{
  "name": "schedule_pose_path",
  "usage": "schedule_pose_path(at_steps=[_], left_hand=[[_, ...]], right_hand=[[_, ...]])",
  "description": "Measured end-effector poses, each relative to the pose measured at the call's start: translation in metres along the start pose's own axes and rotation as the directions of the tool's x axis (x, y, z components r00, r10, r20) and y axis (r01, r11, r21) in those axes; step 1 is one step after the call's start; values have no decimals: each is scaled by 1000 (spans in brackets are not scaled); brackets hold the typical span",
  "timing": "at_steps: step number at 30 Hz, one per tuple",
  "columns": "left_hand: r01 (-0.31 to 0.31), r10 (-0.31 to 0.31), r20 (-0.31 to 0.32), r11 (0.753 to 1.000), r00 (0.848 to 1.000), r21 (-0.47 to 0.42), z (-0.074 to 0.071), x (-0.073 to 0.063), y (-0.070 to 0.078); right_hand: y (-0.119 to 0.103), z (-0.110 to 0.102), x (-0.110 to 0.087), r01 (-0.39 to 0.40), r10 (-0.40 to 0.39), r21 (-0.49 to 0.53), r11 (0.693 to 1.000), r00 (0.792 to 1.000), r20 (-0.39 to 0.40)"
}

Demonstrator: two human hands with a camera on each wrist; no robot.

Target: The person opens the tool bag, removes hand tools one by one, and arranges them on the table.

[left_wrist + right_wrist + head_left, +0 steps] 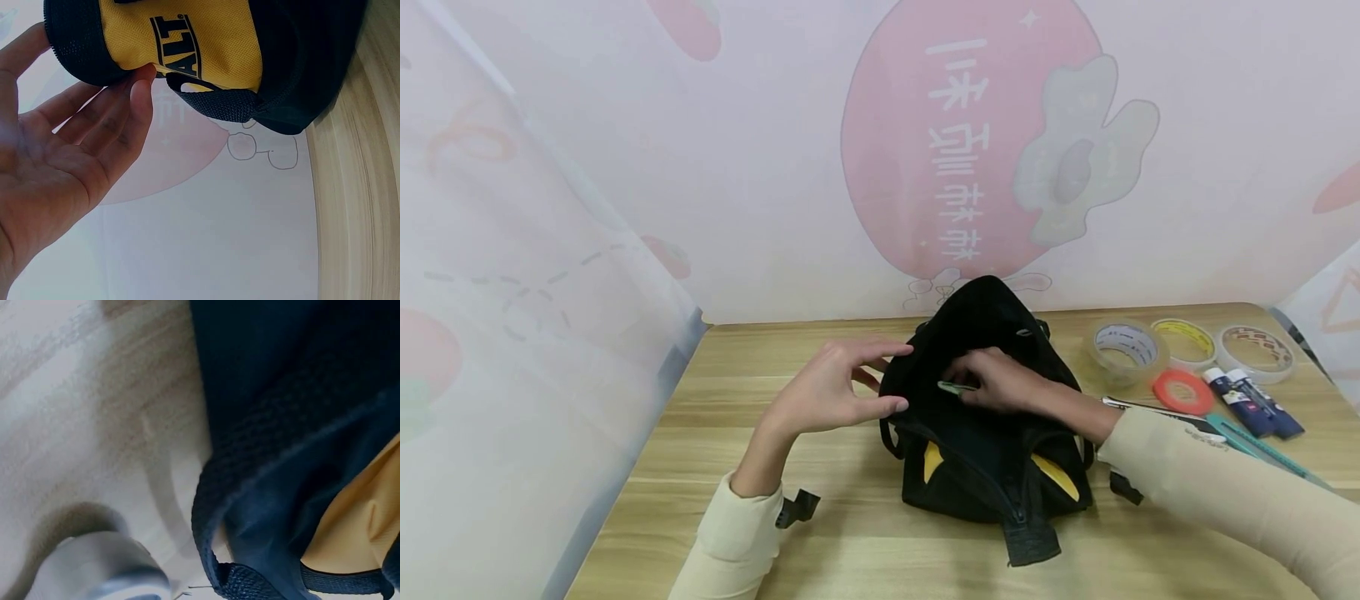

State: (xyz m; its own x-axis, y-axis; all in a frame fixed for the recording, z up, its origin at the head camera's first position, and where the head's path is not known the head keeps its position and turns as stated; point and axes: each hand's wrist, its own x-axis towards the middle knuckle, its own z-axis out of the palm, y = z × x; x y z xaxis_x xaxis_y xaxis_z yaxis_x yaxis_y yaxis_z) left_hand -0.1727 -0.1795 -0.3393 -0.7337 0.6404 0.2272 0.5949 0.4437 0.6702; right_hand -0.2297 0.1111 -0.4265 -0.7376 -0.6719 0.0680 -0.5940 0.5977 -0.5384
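Observation:
A black and yellow zip-top tool bag (977, 475) stands on the table with its mouth spread wide. My left hand (842, 387) touches the left side of its rim, the fingers fairly straight and the thumb apart from them. In the left wrist view, fingertips of the left hand (81, 137) rest against the yellow lettered side of the bag (219, 44), near a black strap loop. Inside the mouth, my right hand (1000, 379) pinches a thin pale green object (957, 387), its kind unclear. The right wrist view shows the bag's side (275, 531), not the hand.
To the right lie a clear tape roll (1123, 354), two more rolls behind it, a red tape roll (1182, 392), two dark blue tubes (1255, 404) and a teal cutter (1247, 442). Black strap ends (797, 508) lie beside the bag. A printed sheet (775, 208) hangs behind.

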Motion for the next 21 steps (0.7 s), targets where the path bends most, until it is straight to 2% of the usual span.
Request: schedule_pose_path(at_steps=[8,16,21], left_hand=[[-10,10,0,1000,1000,-14,0,1,1],[-12,12,-3,1000,1000,-16,0,1,1],[-11,11,-4,1000,1000,-19,1,1,1]], right_hand=[[-15,-15,-3,101,-99,20,995,992,-83],[-42,-47,-12,107,-108,-17,994,991,-80],[-56,-70,-26,59,-60,-12,998,992,-114]])
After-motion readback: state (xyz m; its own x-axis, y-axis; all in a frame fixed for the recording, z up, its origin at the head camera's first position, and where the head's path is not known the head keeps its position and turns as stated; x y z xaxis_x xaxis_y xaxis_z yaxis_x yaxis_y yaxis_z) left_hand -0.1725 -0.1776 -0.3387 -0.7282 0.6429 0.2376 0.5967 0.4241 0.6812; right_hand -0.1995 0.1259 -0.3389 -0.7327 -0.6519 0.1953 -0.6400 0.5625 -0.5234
